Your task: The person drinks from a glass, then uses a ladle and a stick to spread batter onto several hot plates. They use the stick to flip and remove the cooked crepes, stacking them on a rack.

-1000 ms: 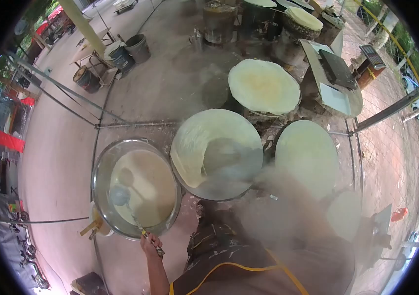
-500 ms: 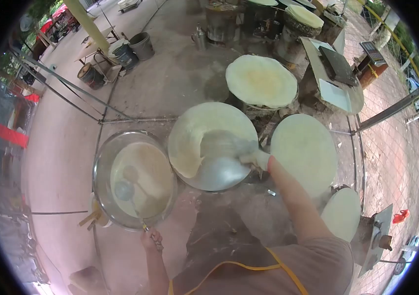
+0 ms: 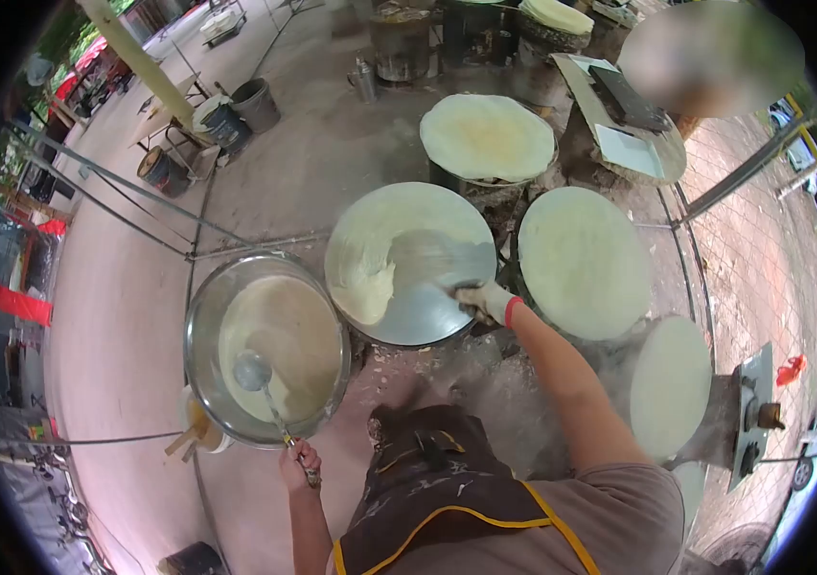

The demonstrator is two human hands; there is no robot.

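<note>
Now the right hand point(image 3: 485, 300), in a white glove, holds a spreader low on the round griddle point(image 3: 410, 261); keep it flat and sweep slowly. Closed tight, the left hand point(image 3: 298, 468) grips the ladle point(image 3: 269, 401), which points from the near rim up into the batter bowl point(image 3: 199, 316).

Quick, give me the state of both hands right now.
Left hand: closed on the ladle handle.
Right hand: gloved, closed on a spreader on the griddle.

no readable text, labels, or signs
</note>
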